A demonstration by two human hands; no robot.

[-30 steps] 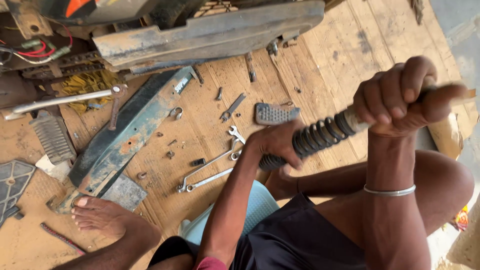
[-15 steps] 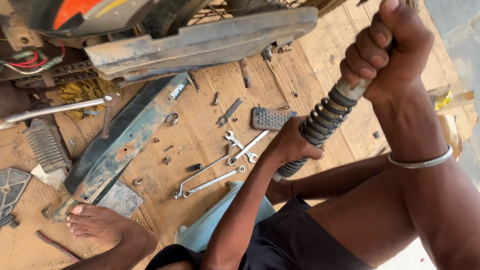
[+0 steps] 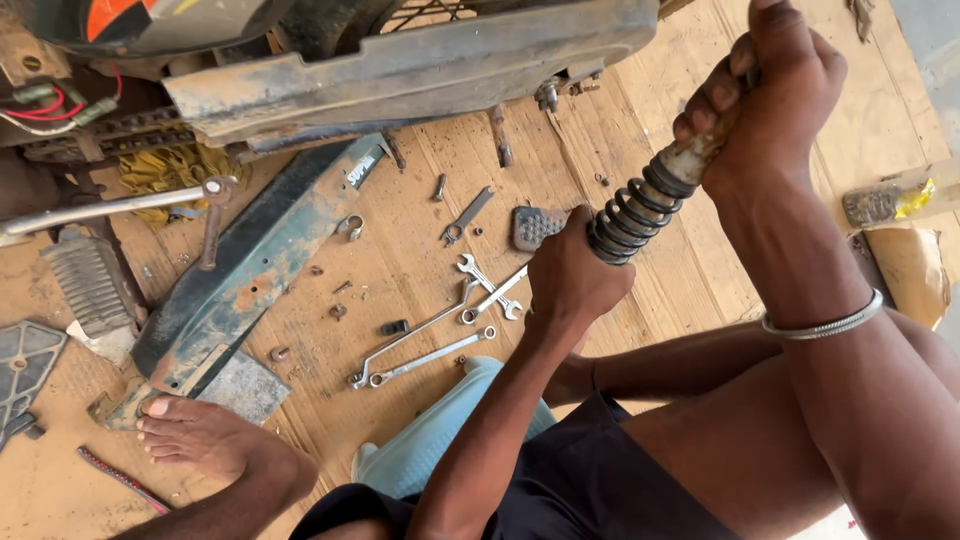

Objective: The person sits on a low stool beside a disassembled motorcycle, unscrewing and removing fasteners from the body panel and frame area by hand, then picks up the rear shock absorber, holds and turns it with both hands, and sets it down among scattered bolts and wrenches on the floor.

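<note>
Gripping a coil-sprung shock absorber with both hands, a person sits on a plywood floor beside a stripped motorcycle frame, whose rusted underside spans the picture from ten to one o'clock. A long dark-green side panel, scuffed and rusting, lies slantwise at nine o'clock, near the person's bare foot at seven o'clock. A ribbed grey footrest plate lies further out at nine o'clock.

The shock absorber is off the machine and held in the air at about two o'clock, tilted, its top toward the upper right. The right hand, a metal bangle on its wrist, is closed tight around the upper end. The left hand is closed around the lower end, just under the spring coils. Judging from this, removal is done; the unit is being worked by hand, and refitting appears to lie ahead.

Spanners lie together on the floor near centre, just left of the left hand. A small rubber pedal pad rests just above them. Loose nuts and bolts are scattered between the spanners and the green panel.
</note>
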